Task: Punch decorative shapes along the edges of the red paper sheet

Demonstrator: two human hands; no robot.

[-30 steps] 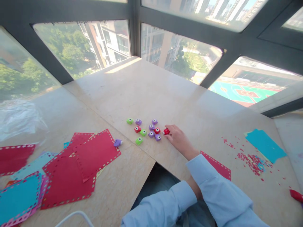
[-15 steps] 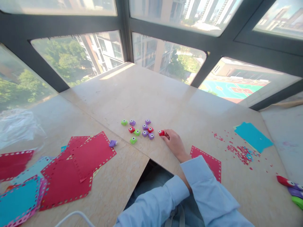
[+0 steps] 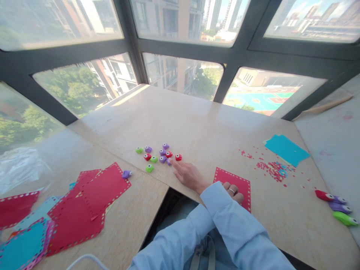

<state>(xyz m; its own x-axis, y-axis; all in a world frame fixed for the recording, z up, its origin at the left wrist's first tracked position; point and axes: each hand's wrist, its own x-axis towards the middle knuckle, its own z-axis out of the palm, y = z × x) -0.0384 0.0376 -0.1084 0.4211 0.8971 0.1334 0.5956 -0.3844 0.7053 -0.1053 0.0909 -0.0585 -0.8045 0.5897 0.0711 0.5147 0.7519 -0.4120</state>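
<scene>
My right hand (image 3: 188, 176) reaches left over the tabletop with its index finger stretched out, the fingertip at a small purple craft punch (image 3: 168, 161). A red craft punch (image 3: 178, 157) sits just beyond that finger, apart from the hand. Several more small punches in green, purple and red cluster to the left, among them a green punch (image 3: 149, 168). Crossed beneath my right forearm, my left hand (image 3: 233, 192) rests on a red sheet with a punched border (image 3: 225, 175). Its fingers, one with a ring, are curled; whatever lies under them is hidden.
Red punched sheets (image 3: 75, 217) and blue ones overlap at left, with a purple punch (image 3: 126, 174) beside them. To the right are paper confetti (image 3: 272, 170), blue sheets (image 3: 287, 148) and larger punches (image 3: 340, 208). A white cable (image 3: 87, 257) crosses the front edge; windows border the back.
My right hand has let go of the red punch, which now stands on the table, and has moved to the purple punch. My left hand's fingers have come into view.
</scene>
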